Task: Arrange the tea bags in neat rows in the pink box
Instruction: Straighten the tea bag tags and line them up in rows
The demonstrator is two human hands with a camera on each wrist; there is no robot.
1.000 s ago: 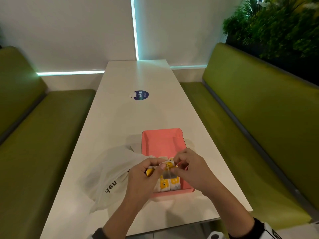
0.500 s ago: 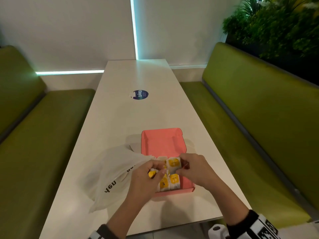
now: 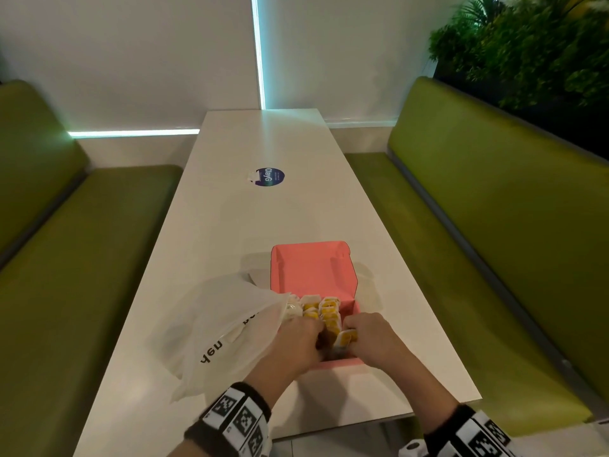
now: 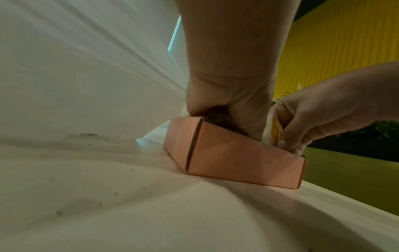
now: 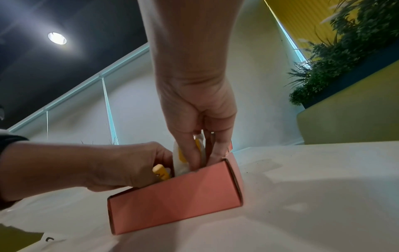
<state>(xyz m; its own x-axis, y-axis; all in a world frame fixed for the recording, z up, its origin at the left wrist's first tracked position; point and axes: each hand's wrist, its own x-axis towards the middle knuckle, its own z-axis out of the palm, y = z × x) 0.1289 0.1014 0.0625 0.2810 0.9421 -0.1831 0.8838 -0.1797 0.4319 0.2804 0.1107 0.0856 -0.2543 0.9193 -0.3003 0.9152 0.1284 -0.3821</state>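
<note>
The pink box [image 3: 339,362] lies open on the white table [image 3: 263,225], with its lid [image 3: 313,272] flat behind it. Yellow-and-white tea bags [image 3: 321,313] stand in rows in the far half. My right hand [image 3: 354,339] pinches one tea bag [image 3: 346,338] upright at the near right of the box; the right wrist view shows the fingers [image 5: 192,153] pushed down inside with the bag [image 5: 180,153]. My left hand [image 3: 313,336] curls into the box beside it, and a yellow tag [image 5: 161,172] shows under its fingers. The box's near side [image 4: 237,158] hides the fingertips.
A white plastic bag [image 3: 224,328] lies against the box's left side. A blue round sticker [image 3: 269,177] sits further up the table. Green benches [image 3: 494,225] flank the table on both sides, and the near table edge [image 3: 329,427] is close to my wrists.
Both hands have dropped from above the box down into its near half. The tea bag held up between them a second ago now stands inside the box.
</note>
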